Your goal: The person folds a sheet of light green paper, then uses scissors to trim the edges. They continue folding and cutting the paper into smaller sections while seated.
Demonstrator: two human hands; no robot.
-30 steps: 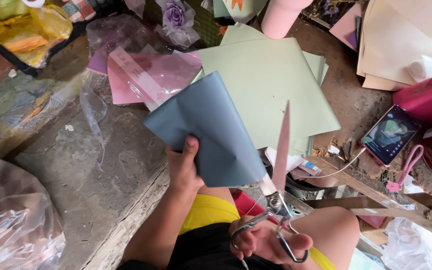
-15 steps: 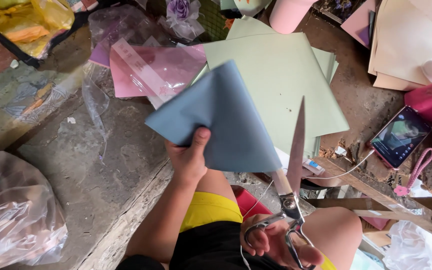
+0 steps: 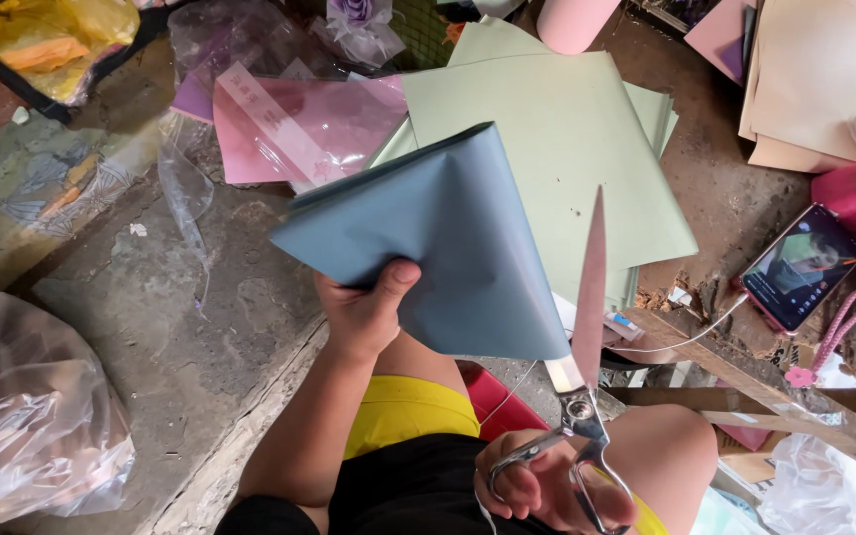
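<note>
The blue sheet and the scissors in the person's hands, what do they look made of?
The blue sheet, held by the left hand, looks like thin matte paper: it is folded over and bends softly. The scissors, in the right hand, look like metal: long blades and shiny silver handles that reflect light.

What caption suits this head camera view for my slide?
Left hand holds folded blue-grey paper while right hand raises large scissors beside it, above green sheets.

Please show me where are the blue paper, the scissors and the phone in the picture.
blue paper (image 3: pixel 458 248), head view, middle of the folded sheet.
scissors (image 3: pixel 579 404), head view, on the pivot screw below the blades.
phone (image 3: pixel 802 266), head view, middle of the lit screen.
</note>
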